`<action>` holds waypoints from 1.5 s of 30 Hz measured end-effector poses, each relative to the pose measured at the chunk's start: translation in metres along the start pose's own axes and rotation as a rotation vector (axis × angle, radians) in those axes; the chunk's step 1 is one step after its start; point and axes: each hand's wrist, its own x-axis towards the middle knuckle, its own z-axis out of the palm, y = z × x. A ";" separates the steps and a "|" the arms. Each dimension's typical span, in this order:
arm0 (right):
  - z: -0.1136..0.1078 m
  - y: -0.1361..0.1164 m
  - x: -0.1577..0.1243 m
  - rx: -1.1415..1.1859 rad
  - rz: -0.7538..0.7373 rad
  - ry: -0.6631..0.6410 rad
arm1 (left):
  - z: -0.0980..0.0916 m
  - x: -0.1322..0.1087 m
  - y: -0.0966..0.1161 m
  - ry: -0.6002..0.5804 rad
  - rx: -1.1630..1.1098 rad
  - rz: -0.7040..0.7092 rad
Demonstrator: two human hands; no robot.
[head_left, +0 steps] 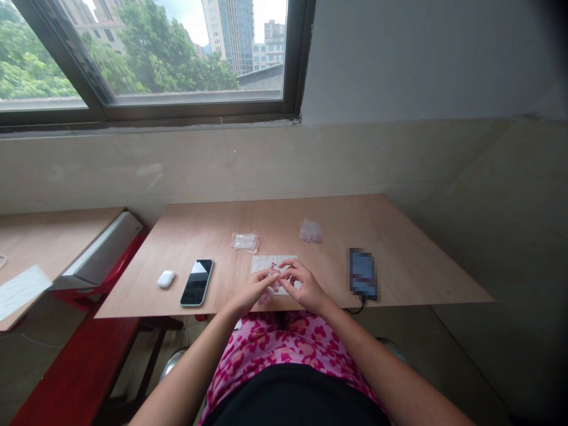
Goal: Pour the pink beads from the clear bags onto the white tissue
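My left hand (256,288) and my right hand (306,286) meet over a white sheet (261,262) near the table's front edge. Small pink and red pieces (274,286) show between the fingertips, too small to name. The fingers of my left hand are drawn together beside these pieces. On the other side, my right hand is bent, with thumb and forefinger closing in a pinch at the same spot. What exactly lies in either grip is hidden. Beyond the sheet are a clear plastic packet (245,242) and a clear bag with pink bits (311,231).
A phone (197,283) and a white earphone case (166,278) lie left on the wooden table (355,219). To the right is a blurred-out device (362,274) with a cable (357,310). A red bench (80,367) stands at the lower left.
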 end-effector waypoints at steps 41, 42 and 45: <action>0.062 0.085 0.011 -0.517 0.064 0.123 | -0.062 0.055 0.020 -0.008 1.617 0.415; 0.061 0.086 0.012 -0.494 0.060 0.145 | -0.066 0.055 0.021 0.026 1.553 0.414; 0.053 0.092 0.025 -0.425 0.087 0.244 | -0.082 0.054 0.020 0.167 1.233 0.358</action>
